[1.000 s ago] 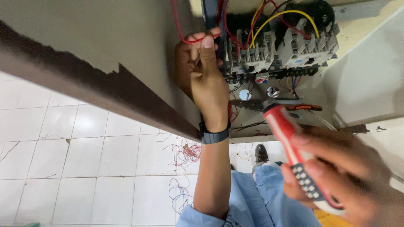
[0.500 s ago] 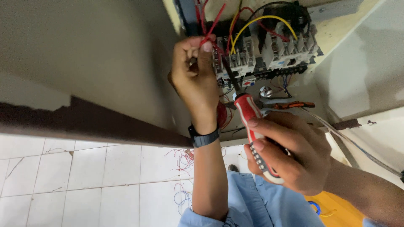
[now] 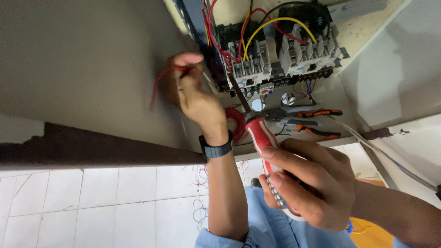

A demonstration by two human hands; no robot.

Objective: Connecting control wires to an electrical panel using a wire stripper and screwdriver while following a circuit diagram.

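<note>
- Right hand (image 3: 305, 183): fingers wrapped around a red screwdriver (image 3: 266, 151), shaft slanting up to the terminal block (image 3: 257, 69).
- Left hand (image 3: 193, 94): fingers pinching a red wire (image 3: 158, 85) left of the block.

Left hand (image 3: 195, 98) and right hand (image 3: 305, 183) were bare, dark smartwatch (image 3: 217, 149) strapped on the left wrist at 12 o'clock of a light-blue sleeve (image 3: 220, 241), light-blue trousers (image 3: 271, 225) at 6 o'clock.

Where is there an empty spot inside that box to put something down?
Bare panel lies right of the pliers and left of the left hand. It is crowded around the wired contactors, the red wire coil and the screwdriver.
</note>
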